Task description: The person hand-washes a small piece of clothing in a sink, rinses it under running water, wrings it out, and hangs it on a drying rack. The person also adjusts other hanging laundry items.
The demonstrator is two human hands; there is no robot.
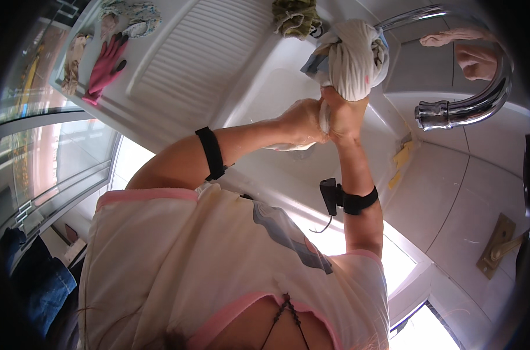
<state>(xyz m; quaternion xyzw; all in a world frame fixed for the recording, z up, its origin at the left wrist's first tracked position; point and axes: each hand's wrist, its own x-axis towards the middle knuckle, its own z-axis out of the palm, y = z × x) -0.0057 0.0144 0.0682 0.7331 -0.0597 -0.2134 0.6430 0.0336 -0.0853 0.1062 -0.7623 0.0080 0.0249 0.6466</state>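
Both of my hands grip a twisted, wet-looking white cloth, held over the white laundry sink. My left hand closes around its lower part, and a piece of the cloth shows beneath that wrist. Pressed right beside it, my right hand clasps the cloth just under its large bunched end. Grey-blue patches show on the bunch's left side. The part of the cloth between my palms is mostly hidden by my fingers. Below my hands, the drain is partly visible in the basin.
A chrome faucet curves in at the right. The ribbed washboard lies left of the basin, with a pink rubber glove and cloth items beyond it. An olive-green cloth rests at the far rim. Yellow scraps cling near the right wall.
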